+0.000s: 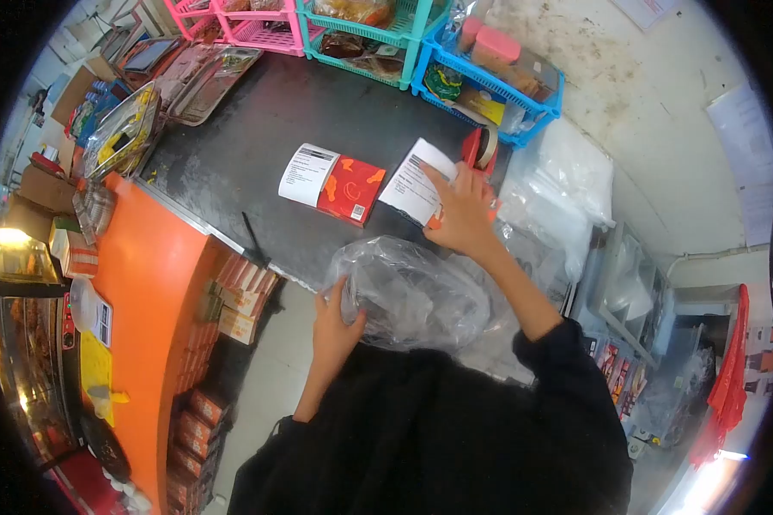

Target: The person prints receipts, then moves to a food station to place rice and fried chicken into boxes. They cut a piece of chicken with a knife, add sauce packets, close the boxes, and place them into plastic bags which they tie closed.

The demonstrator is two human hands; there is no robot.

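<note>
At the near edge of the dark counter, my left hand (333, 330) has its fingers and thumb curled at the rim of a clear plastic bag (404, 287). The bag is crumpled and its mouth is spread wide. My right hand (465, 210) reaches over a small red-and-white box (412, 184) with a printed receipt on it, fingers and thumb over its right end. Part of that box is hidden under the hand. To its left lies a similar red box (352, 189), also with a receipt (307, 173). A red tape dispenser (481, 153) sits just beyond my right fingers.
Behind stand blue (489, 86), green (365, 34) and pink (262, 33) plastic racks holding packets. White plastic bags (563, 176) are piled on the right. Metal trays (215, 84) lie at the far left. An orange counter (159, 283) runs along the left, with stacked boxes under it.
</note>
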